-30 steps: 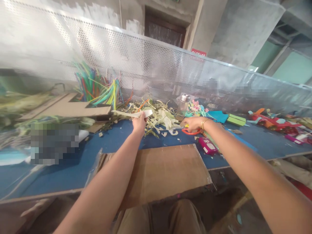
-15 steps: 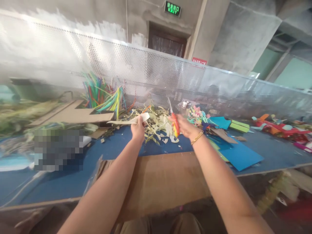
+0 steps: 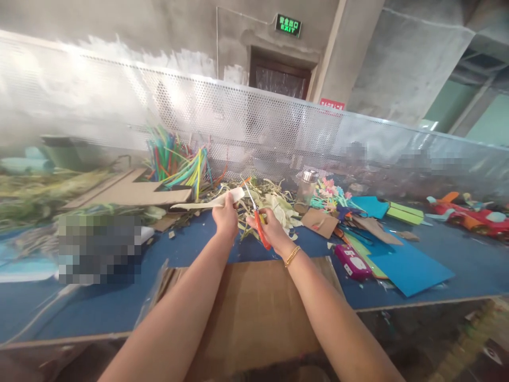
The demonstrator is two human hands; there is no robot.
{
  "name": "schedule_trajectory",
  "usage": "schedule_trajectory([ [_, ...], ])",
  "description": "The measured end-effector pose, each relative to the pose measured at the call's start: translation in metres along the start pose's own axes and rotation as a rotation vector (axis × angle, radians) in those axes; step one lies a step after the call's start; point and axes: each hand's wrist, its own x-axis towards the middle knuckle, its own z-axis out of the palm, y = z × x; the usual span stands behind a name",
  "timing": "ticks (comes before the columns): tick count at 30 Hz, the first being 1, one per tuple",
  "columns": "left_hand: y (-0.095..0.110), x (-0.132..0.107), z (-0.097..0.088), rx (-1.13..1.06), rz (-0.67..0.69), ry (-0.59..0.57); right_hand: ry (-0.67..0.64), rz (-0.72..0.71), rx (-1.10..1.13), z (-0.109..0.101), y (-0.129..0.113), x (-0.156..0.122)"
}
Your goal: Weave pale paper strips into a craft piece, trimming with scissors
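Observation:
My left hand (image 3: 226,218) is closed on a long, pale strip (image 3: 207,203), which looks like dried husk or leaf. Its narrow end points left, and the broad whitish end rises above my fingertips. Just to the right, my right hand (image 3: 272,229) grips red-handled scissors (image 3: 260,229). Their blades slant up and left, close to the strip's broad end but apparently not touching it. Behind both hands lies a loose heap of pale trimmings (image 3: 278,207).
Brown cardboard (image 3: 258,313) lies before me on the blue table (image 3: 401,228). Coloured pipe cleaners (image 3: 191,164) stand back left. To the right are a glass jar (image 3: 308,185), blue sheets (image 3: 413,268) and a purple box (image 3: 353,261). A perforated metal screen (image 3: 226,111) runs behind.
My right hand has moved left with the scissors, bringing the blades near the strip. The left hand keeps its hold. The whole view has shifted slightly.

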Motion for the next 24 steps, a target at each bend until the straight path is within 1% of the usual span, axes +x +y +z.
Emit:
schedule_trajectory([
  [5, 0.002, -0.003, -0.001, -0.056, -0.068, -0.006, -0.051, 0.003, -0.045, 0.003, 0.004, 0.0],
  [10, 0.005, -0.011, 0.004, -0.092, -0.136, -0.065, -0.058, 0.005, -0.033, 0.004, 0.006, 0.002],
  [18, 0.005, -0.013, 0.004, -0.09, -0.094, -0.15, -0.072, 0.045, 0.015, 0.002, 0.002, 0.001],
  [24, 0.004, -0.009, 0.003, -0.085, -0.08, -0.151, -0.068, 0.023, -0.009, 0.001, 0.006, 0.004],
])
